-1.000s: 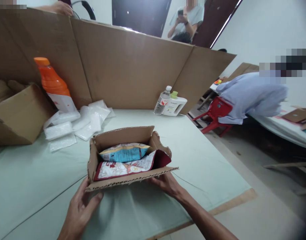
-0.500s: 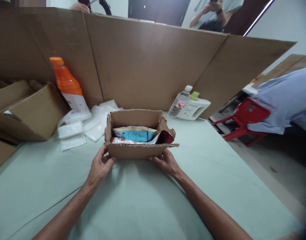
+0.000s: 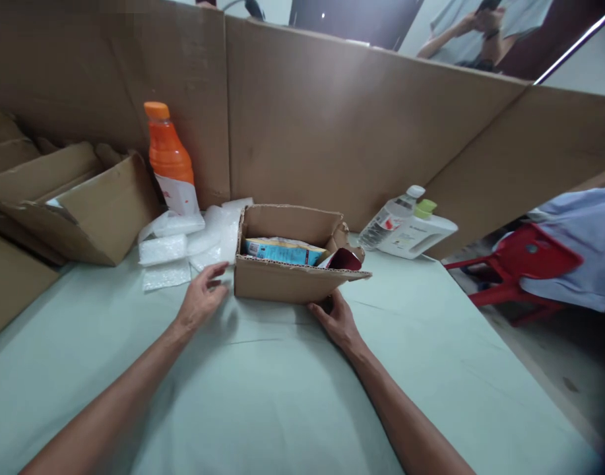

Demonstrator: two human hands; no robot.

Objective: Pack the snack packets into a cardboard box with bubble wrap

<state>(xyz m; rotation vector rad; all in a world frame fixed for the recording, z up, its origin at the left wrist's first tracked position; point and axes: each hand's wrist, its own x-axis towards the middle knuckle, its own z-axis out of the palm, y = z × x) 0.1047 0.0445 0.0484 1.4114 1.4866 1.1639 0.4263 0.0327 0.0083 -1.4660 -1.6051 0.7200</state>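
Observation:
An open cardboard box [image 3: 277, 282] stands on the table, turned a little. Inside it lie a blue and yellow packet [image 3: 285, 253] and, in front of that at the right, a dark red packet [image 3: 344, 260] mostly hidden by the front wall. My left hand [image 3: 204, 294] hovers just left of the box, empty, its fingers apart and not touching the cardboard. At the lower right corner my right hand [image 3: 336, 320] grips the box, with the thumb by the front wall and the other fingers partly hidden round the side.
Bubble-wrap pouches [image 3: 166, 264] and an orange bottle [image 3: 171, 158] are behind my left hand. Larger cartons [image 3: 104, 218] stand at the left. A clear bottle [image 3: 388, 221] leans by a white jug [image 3: 421, 234]. A cardboard screen [image 3: 322, 125] closes the back; a red chair [image 3: 540, 264] stands right.
My left hand has let go of the box and moved off its left side. The box has turned slightly. The camera view has swung left, so everything sits farther right.

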